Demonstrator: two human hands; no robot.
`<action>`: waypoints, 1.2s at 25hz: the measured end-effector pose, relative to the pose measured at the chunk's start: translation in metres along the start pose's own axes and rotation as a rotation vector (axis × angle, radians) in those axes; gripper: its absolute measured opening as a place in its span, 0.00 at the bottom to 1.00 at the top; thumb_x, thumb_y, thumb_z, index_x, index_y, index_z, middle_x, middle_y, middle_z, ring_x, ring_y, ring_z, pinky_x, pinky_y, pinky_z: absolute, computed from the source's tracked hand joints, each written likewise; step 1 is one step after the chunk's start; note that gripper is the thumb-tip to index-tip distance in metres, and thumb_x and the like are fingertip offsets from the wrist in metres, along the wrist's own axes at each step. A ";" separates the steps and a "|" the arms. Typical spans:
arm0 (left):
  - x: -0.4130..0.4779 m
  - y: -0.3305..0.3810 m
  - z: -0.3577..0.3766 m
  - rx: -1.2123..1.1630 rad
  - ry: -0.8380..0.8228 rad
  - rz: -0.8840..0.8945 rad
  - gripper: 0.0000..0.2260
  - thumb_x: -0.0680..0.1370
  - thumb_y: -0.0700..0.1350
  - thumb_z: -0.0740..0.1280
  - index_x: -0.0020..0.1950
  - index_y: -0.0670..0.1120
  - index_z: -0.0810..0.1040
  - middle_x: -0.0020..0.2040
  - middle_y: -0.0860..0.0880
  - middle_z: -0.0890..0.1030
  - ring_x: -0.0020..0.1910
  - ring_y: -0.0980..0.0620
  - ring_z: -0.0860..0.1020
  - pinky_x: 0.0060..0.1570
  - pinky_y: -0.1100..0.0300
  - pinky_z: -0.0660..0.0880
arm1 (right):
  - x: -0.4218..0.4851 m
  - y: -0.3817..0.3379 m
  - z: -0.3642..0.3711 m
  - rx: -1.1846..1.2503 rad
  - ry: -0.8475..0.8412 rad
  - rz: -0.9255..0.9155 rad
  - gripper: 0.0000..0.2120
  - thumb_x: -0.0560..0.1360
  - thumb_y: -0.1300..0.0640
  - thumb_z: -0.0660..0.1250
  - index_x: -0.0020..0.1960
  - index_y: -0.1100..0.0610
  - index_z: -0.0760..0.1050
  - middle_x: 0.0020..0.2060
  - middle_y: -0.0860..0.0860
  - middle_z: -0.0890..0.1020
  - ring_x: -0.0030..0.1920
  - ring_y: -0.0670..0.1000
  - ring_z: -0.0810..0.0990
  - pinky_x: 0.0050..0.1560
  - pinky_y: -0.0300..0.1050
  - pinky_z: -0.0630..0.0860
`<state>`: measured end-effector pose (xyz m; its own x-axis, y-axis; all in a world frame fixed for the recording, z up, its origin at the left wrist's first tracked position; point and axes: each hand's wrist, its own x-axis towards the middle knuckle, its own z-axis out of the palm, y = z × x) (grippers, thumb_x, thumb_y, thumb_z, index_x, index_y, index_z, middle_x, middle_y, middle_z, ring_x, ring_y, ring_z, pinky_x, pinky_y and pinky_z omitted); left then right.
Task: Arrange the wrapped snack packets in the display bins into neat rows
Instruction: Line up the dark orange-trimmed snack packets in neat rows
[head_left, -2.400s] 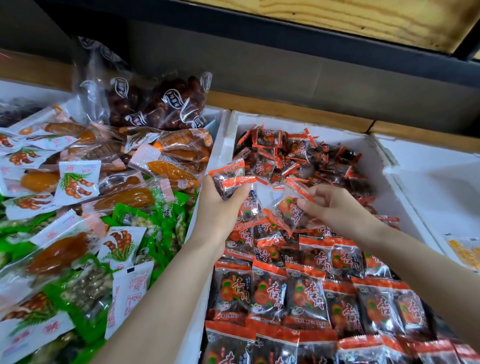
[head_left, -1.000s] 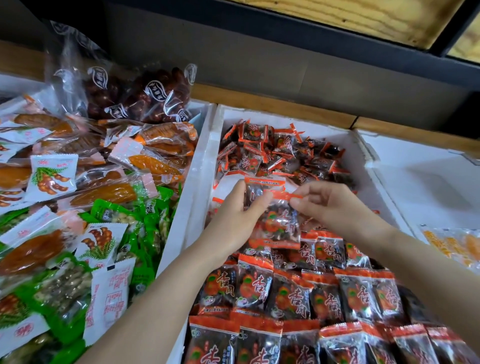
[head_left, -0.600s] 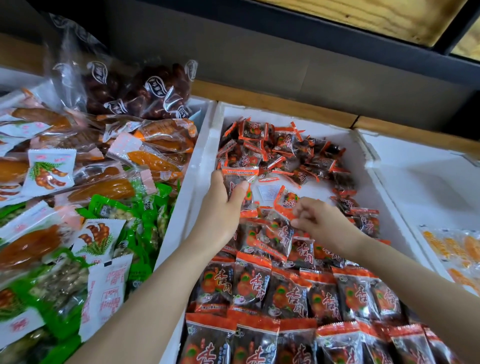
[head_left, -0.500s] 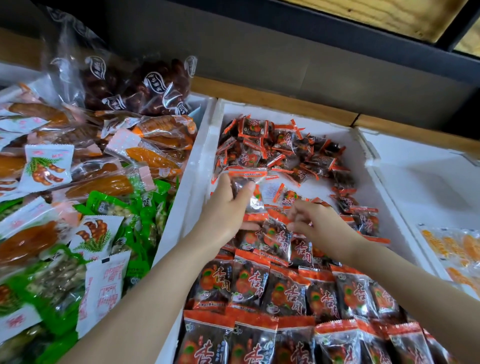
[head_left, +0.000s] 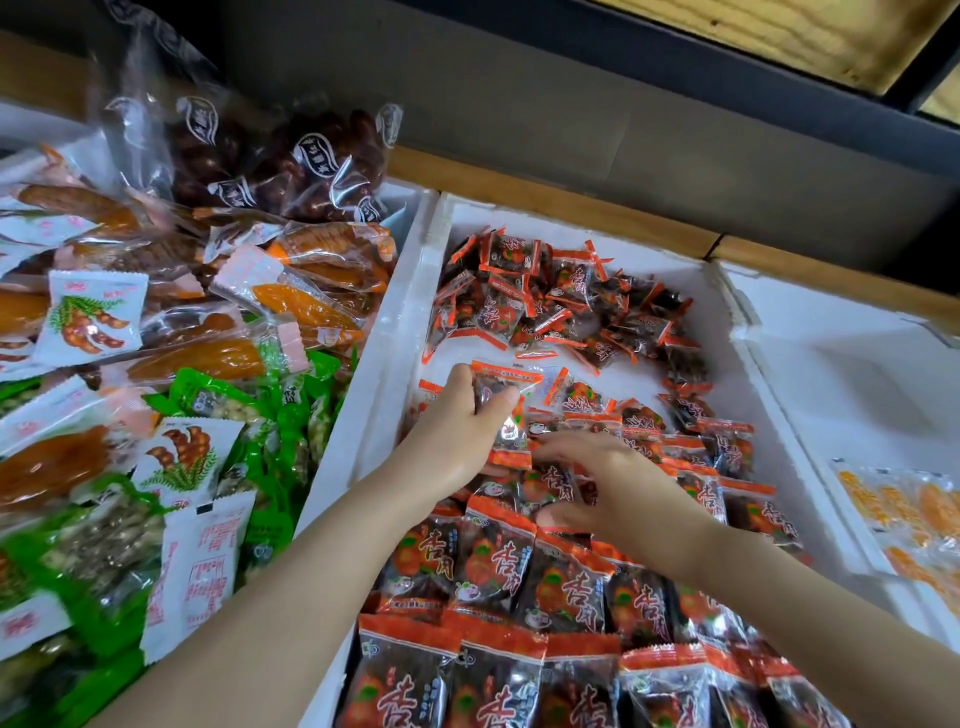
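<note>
Foam bin (head_left: 395, 338) holds loose packets (head_left: 561, 301) beyond left hand (head_left: 457, 431) gripping one packet (head_left: 501, 382)

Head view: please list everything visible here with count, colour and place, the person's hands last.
middle bin: one, white foam, centre
rowed packets: many, red and black, near half of the middle bin
loose packets: a heap, red and black, far end of the middle bin
held packet: one, red and black, between heap and rows
left bin packets: many, orange, white and green, jumbled at left
clear bag: one, dark brown contents, back left
right bin: one, white, at right
yellow packets: a few, orange-yellow, right edge
left hand: grips the held packet
right hand: fingers spread over the rowed packets
</note>
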<state>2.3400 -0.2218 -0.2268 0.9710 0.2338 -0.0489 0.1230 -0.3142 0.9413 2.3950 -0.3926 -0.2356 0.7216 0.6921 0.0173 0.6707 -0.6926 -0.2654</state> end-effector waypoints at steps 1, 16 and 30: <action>0.001 -0.001 0.000 -0.007 0.001 -0.011 0.14 0.81 0.55 0.56 0.53 0.44 0.66 0.43 0.50 0.69 0.41 0.56 0.69 0.40 0.62 0.66 | 0.000 -0.001 -0.001 0.016 0.002 0.014 0.27 0.70 0.46 0.71 0.67 0.44 0.68 0.69 0.39 0.67 0.68 0.40 0.64 0.65 0.33 0.59; -0.006 -0.011 0.012 0.266 -0.034 0.332 0.19 0.77 0.59 0.60 0.64 0.51 0.70 0.56 0.54 0.78 0.57 0.56 0.75 0.58 0.56 0.72 | -0.004 -0.011 -0.033 0.952 0.232 0.237 0.04 0.74 0.62 0.66 0.43 0.63 0.77 0.33 0.54 0.81 0.32 0.46 0.80 0.35 0.37 0.79; -0.021 -0.029 -0.003 1.070 -0.026 0.401 0.21 0.82 0.56 0.53 0.74 0.51 0.61 0.70 0.51 0.64 0.70 0.50 0.58 0.70 0.51 0.57 | 0.115 -0.012 -0.015 0.534 0.151 0.140 0.07 0.78 0.60 0.64 0.50 0.65 0.74 0.42 0.58 0.81 0.40 0.51 0.82 0.44 0.42 0.81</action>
<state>2.3153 -0.2149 -0.2524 0.9821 -0.0758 0.1724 -0.0981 -0.9874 0.1244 2.4726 -0.3080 -0.2157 0.8400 0.5374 0.0744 0.4157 -0.5494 -0.7249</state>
